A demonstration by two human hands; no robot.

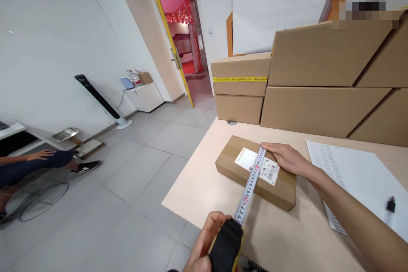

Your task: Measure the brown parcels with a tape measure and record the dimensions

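A small cardboard box (255, 180) with a white shipping label (269, 171) lies on the light wooden table (204, 187). A tape measure's blade (251, 182) stretches across the box's top. My left hand (204, 244) is closed round the black and yellow tape measure case (227, 244) at the near table edge. My right hand (285, 157) lies flat on the far side of the box, fingers pressing the blade's end against the top.
Large cardboard boxes (318, 85) are stacked along the table's back. A printed sheet (353, 178) with a small black clip (390, 205) lies at the right. A seated person's legs (38, 163) show at the left, beside a tower fan (102, 102). A doorway (188, 51) stands open.
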